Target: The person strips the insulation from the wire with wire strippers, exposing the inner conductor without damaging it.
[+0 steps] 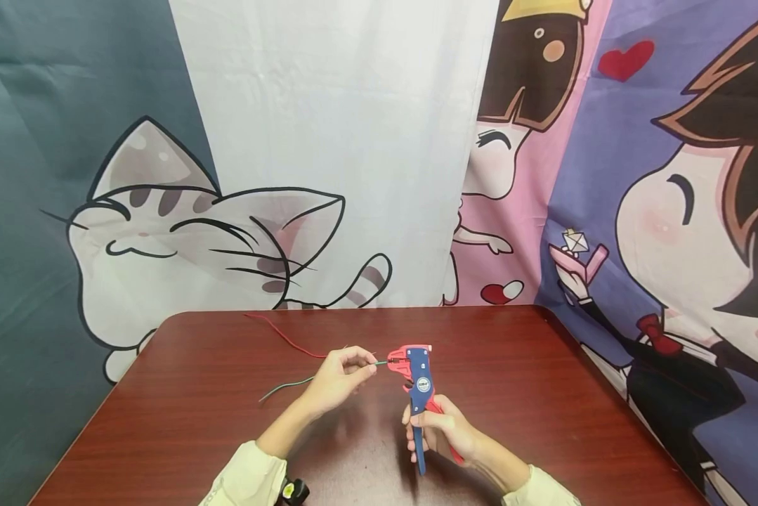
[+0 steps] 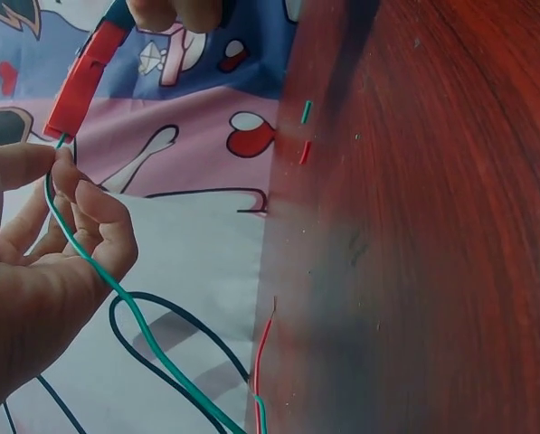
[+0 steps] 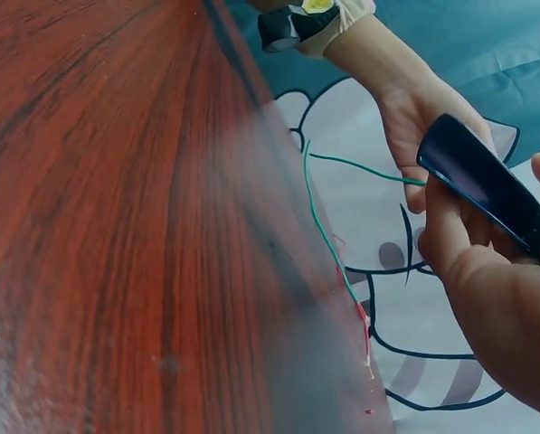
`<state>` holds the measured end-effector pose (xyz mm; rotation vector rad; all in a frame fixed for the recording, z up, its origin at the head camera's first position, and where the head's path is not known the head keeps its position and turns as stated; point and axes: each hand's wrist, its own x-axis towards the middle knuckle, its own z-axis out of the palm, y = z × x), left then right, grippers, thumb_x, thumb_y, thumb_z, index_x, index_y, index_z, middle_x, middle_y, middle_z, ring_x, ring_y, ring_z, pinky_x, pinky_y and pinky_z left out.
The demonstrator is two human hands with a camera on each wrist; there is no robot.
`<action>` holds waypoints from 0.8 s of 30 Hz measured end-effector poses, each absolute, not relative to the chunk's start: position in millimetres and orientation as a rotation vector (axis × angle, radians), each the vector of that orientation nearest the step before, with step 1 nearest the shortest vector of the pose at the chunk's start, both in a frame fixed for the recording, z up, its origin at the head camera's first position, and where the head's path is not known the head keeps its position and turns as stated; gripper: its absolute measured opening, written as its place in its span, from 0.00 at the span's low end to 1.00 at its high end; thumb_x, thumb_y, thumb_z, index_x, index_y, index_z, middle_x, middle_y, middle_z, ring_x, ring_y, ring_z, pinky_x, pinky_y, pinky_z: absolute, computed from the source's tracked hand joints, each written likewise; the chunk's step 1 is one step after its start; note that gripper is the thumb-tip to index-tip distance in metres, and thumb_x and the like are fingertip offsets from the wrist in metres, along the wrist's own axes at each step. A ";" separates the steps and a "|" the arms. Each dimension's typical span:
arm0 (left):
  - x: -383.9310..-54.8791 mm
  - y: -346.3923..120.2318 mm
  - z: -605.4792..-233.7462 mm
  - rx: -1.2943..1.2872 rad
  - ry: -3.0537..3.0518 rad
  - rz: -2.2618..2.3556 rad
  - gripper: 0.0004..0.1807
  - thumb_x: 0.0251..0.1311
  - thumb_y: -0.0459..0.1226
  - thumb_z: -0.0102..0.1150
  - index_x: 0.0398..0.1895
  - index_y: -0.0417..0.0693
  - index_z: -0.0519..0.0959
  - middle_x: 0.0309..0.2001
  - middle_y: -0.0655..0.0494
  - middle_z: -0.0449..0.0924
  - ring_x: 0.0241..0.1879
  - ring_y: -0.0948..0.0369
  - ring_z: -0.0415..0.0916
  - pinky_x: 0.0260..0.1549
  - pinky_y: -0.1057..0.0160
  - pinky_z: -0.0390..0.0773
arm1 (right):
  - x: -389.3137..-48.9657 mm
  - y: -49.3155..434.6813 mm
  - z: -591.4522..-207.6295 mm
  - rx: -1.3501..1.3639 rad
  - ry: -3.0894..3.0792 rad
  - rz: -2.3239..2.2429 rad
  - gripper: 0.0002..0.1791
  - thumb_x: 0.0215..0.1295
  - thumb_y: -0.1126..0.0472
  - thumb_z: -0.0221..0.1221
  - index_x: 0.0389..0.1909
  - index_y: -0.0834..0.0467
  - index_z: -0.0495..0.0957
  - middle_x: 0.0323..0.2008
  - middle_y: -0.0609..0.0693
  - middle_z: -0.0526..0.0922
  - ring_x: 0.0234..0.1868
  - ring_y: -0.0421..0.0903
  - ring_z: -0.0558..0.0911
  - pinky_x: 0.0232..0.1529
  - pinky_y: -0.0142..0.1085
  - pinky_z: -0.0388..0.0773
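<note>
My right hand point(image 1: 443, 430) grips the handles of a blue and red wire stripper point(image 1: 421, 383), held upright above the table with its red nose turned left. Between thumb and forefinger, my left hand point(image 1: 337, 378) pinches a green wire point(image 2: 134, 312) close to its end. That end reaches the stripper's red nose; how deep it sits inside is hidden. In the left wrist view the rest of the green wire trails down past the palm. A red wire point(image 1: 284, 336) lies on the table behind the left hand, with a bare tip showing in the left wrist view.
The reddish-brown wooden table point(image 1: 183, 422) stands against a cartoon-printed cloth point(image 1: 353, 140). Two short offcuts lie on the tabletop, one green point(image 2: 307, 112) and one red point(image 2: 305, 152). A black device point(image 1: 295, 490) is strapped at the left wrist.
</note>
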<state>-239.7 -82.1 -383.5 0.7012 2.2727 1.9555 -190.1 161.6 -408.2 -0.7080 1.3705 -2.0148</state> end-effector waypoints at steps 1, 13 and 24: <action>-239.4 -81.7 -383.7 0.705 2.268 1.966 0.05 0.65 0.28 0.59 0.41 0.35 0.79 0.30 0.48 0.76 0.21 0.66 0.71 0.22 0.68 0.72 | -190.0 161.5 -408.3 -0.707 1.375 -2.010 0.09 0.68 0.68 0.46 0.38 0.60 0.75 0.29 0.48 0.79 0.29 0.42 0.81 0.32 0.41 0.83; -237.4 -80.0 -385.7 0.716 2.346 1.969 0.05 0.62 0.31 0.63 0.38 0.35 0.81 0.36 0.45 0.81 0.30 0.64 0.78 0.28 0.70 0.73 | -182.3 156.4 -410.5 -0.572 1.501 -2.016 0.05 0.68 0.66 0.50 0.32 0.58 0.72 0.22 0.46 0.77 0.22 0.39 0.79 0.24 0.37 0.81; -238.5 -81.4 -387.6 0.733 2.353 2.032 0.05 0.59 0.30 0.67 0.35 0.36 0.84 0.35 0.41 0.83 0.25 0.66 0.73 0.23 0.71 0.69 | -178.4 145.8 -410.6 -0.449 1.638 -2.049 0.06 0.62 0.67 0.51 0.26 0.57 0.70 0.16 0.45 0.73 0.16 0.38 0.75 0.17 0.34 0.76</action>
